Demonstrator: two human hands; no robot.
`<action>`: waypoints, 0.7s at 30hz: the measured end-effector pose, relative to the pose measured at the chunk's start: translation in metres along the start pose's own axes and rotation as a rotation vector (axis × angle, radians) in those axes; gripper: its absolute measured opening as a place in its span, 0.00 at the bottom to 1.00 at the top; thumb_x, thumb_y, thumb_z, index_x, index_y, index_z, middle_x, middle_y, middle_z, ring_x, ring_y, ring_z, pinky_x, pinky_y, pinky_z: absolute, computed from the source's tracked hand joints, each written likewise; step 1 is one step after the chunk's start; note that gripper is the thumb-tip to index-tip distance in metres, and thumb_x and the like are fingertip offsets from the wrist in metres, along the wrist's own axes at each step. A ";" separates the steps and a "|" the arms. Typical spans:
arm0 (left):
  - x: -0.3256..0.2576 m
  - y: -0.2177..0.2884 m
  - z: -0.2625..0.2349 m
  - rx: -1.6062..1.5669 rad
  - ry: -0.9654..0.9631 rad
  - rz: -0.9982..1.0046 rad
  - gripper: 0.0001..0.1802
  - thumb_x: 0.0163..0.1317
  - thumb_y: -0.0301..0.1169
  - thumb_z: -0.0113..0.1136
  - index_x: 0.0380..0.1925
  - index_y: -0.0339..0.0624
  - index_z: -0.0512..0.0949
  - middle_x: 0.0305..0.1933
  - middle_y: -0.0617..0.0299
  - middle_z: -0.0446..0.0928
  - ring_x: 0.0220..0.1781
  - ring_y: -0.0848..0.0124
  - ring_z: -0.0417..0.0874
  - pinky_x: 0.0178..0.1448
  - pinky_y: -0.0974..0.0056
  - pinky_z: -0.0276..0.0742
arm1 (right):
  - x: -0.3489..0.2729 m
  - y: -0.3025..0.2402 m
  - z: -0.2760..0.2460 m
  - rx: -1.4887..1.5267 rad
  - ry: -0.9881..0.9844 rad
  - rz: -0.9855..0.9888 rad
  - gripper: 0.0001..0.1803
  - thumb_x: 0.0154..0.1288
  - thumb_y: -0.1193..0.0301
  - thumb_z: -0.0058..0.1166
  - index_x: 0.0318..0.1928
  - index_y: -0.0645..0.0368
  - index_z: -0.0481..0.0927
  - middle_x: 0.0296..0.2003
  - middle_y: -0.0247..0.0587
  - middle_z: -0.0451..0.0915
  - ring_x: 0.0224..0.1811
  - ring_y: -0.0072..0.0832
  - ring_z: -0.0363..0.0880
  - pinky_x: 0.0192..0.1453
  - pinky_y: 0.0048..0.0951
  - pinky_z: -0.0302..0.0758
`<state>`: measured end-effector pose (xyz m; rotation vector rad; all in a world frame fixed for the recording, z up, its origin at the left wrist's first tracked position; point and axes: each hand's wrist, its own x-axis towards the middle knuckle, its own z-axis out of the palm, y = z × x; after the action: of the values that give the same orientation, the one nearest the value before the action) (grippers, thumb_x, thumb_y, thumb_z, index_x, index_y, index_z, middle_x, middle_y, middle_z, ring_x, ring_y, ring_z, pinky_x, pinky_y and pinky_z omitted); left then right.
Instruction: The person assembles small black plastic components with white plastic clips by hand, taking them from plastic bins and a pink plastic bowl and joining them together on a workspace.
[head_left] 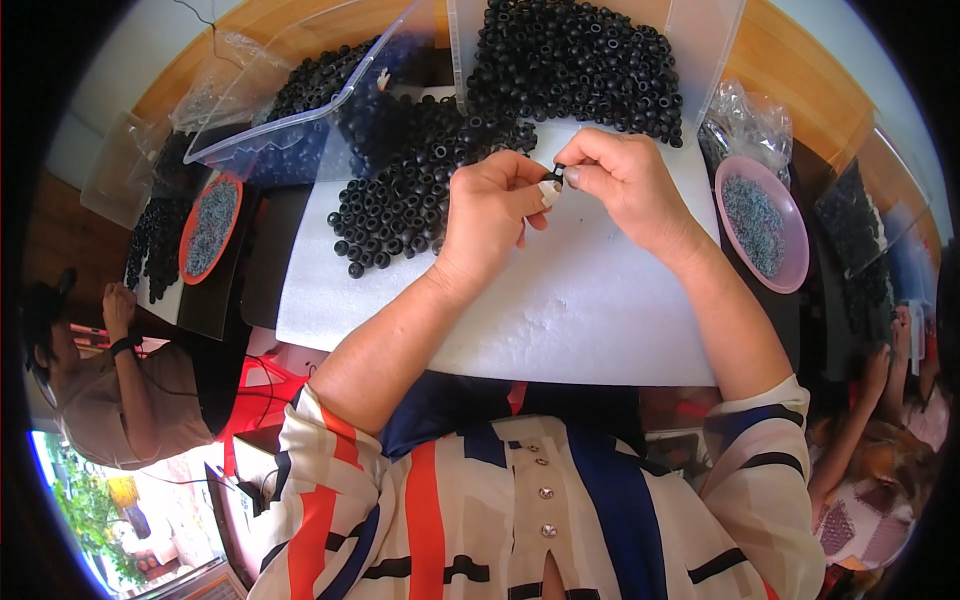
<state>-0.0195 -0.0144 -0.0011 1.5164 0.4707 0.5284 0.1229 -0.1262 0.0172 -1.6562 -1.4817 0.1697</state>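
Above the white foam sheet (530, 335), both hands meet over a small black ring-like part (557, 174). My left hand (490, 205) pinches it between thumb and fingers; white tape wraps the thumb tip. My right hand (625, 180) is closed too, its thumb and forefinger pressed at the same part, so whatever else they grip is too small to make out. Beside my left hand spreads a loose heap of black ring-shaped parts (390, 210). Beyond my hands, more of these parts fill a clear plastic bin (715, 45) tipped toward me.
Left of the heap, a clear bluish bin (290, 130) leans over. A pink bowl (795, 265) of small grey pieces stands right of the sheet, an orange bowl (233, 235) of similar pieces left. Co-workers sit on both sides, one person's hand (119, 305) at the left.
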 end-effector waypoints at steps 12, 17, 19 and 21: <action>0.003 0.002 -0.006 -0.342 -0.113 -0.150 0.05 0.61 0.22 0.60 0.33 0.28 0.77 0.25 0.53 0.79 0.21 0.68 0.80 0.18 0.71 0.68 | 0.000 0.005 0.002 0.283 -0.013 0.038 0.03 0.60 0.80 0.52 0.33 0.66 0.79 0.26 0.32 0.79 0.30 0.17 0.75 0.36 0.21 0.72; 0.002 0.001 -0.005 -0.235 -0.099 -0.104 0.06 0.61 0.22 0.60 0.34 0.28 0.77 0.25 0.53 0.79 0.21 0.68 0.80 0.18 0.71 0.68 | -0.001 0.006 0.002 0.112 -0.002 -0.043 0.02 0.60 0.80 0.53 0.33 0.65 0.77 0.26 0.35 0.79 0.29 0.21 0.76 0.35 0.23 0.72; 0.002 0.000 -0.005 -0.169 -0.087 -0.069 0.06 0.61 0.22 0.60 0.34 0.28 0.77 0.25 0.53 0.79 0.21 0.68 0.80 0.18 0.70 0.68 | -0.001 0.005 0.004 0.052 0.009 -0.081 0.01 0.60 0.80 0.52 0.33 0.65 0.76 0.26 0.37 0.79 0.29 0.23 0.76 0.35 0.24 0.72; 0.002 0.001 -0.005 -0.191 -0.088 -0.079 0.06 0.61 0.22 0.60 0.34 0.28 0.77 0.25 0.54 0.79 0.21 0.68 0.80 0.18 0.70 0.68 | -0.002 0.003 0.008 -0.034 0.082 -0.149 0.02 0.60 0.81 0.51 0.34 0.65 0.74 0.27 0.41 0.78 0.28 0.28 0.77 0.34 0.26 0.71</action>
<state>-0.0207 -0.0092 -0.0003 1.3271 0.3986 0.4308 0.1198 -0.1238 0.0091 -1.5538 -1.5459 -0.0055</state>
